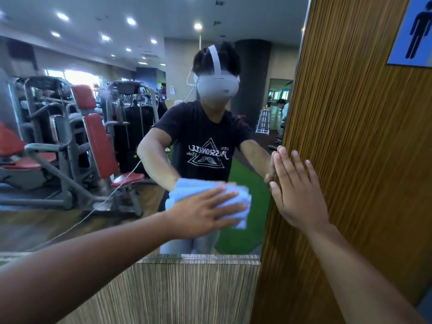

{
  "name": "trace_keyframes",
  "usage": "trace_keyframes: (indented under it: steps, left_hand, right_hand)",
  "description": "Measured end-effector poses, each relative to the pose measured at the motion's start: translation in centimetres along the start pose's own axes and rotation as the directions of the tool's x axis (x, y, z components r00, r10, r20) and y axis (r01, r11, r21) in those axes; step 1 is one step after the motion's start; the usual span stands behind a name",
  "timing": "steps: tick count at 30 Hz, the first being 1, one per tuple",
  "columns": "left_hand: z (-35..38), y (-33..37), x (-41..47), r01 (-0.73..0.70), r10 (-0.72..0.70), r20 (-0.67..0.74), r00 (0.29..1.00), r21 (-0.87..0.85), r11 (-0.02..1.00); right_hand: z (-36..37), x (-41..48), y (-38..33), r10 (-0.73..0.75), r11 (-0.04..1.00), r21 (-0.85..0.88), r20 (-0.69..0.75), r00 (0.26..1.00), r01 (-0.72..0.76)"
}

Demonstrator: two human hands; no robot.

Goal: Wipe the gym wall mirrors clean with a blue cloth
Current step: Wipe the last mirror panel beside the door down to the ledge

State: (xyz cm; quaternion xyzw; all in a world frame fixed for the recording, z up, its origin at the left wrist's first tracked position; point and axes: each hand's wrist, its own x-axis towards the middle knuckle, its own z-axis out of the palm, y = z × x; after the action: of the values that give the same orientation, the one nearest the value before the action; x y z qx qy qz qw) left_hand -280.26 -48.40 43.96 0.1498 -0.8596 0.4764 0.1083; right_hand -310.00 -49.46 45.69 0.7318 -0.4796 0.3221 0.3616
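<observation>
Gym mirror [93, 66] in front of both hands. Left hand [205, 211] flat, fingers straight, pressing blue cloth [242, 218] on the glass. Right hand [297, 195] open, flat on wood wall [362, 148], just right of the cloth. Lots of glass up and left. Backwards "PASSIONATE" on shirt [205, 155]; man sign [418, 31] above right hand.

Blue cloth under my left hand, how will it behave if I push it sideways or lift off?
Probably floppy: the blue cloth bunches in soft folds under the left hand. It likely slides easily, since the mirror is smooth glass. Only flat fingers pin it, so lifting off would probably drop it.
</observation>
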Motion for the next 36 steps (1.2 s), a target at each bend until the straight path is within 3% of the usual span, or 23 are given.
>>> trace_keyframes:
  steps: [4, 10, 15, 18, 21, 23, 25, 28, 31, 36]
  left_hand:
    - [-0.5, -1.2, -3.6, -0.051, 0.044, 0.103, 0.994, 0.059, 0.997]
    - [-5.4, -9.0, -1.0, 0.276, -0.265, -0.126, 0.956, 0.08, 0.958]
    - [-3.7, -5.4, 1.3, 0.431, -0.425, -0.268, 0.865, -0.04, 0.902]
    - [-0.8, -0.8, 0.1, 0.346, -0.348, -0.23, 0.909, -0.053, 0.937]
    - [2.2, 3.9, -3.3, 0.047, -0.046, 0.015, 0.999, -0.027, 0.999]
    - [2.4, 4.4, -5.0, -0.07, 0.072, 0.147, 0.986, -0.022, 0.997]
    - [1.6, 2.8, -5.4, -0.081, 0.079, 0.153, 0.985, 0.007, 0.997]
    - [-1.4, -1.9, -4.0, 0.095, -0.096, 0.028, 0.995, 0.036, 0.995]
    - [-3.8, -5.6, -1.3, 0.291, -0.287, -0.087, 0.954, 0.029, 0.956]
    - [-2.5, -3.3, 0.9, 0.46, -0.46, -0.252, 0.851, -0.061, 0.886]
  right_hand:
    - [0.5, 0.0, -0.2, 0.015, 0.999, -0.03, 0.014, 1.0, -0.014]
    - [1.6, 0.1, 0.2, -0.032, 0.998, -0.062, -0.009, 0.999, 0.031]
    - [1.8, 0.1, -0.1, -0.025, 1.0, -0.009, -0.051, 0.998, 0.025]
    - [1.6, 0.1, -0.8, 0.011, 0.999, 0.03, -0.041, 0.999, -0.009]
    - [1.3, 0.0, -1.1, 0.029, 0.999, 0.015, -0.018, 0.999, -0.028]
    - [1.1, 0.0, -1.1, 0.024, 1.0, -0.004, 0.001, 1.0, -0.024]
    - [1.0, 0.0, -1.0, 0.023, 1.0, -0.021, 0.026, 0.999, -0.022]
    - [1.2, 0.1, -1.1, 0.019, 1.0, -0.021, 0.054, 0.998, -0.018]
    - [1.7, 0.1, -1.0, 0.002, 1.0, -0.019, 0.051, 0.999, -0.001]
    - [2.0, 0.1, -1.0, 0.011, 0.999, 0.044, 0.037, 0.999, -0.013]
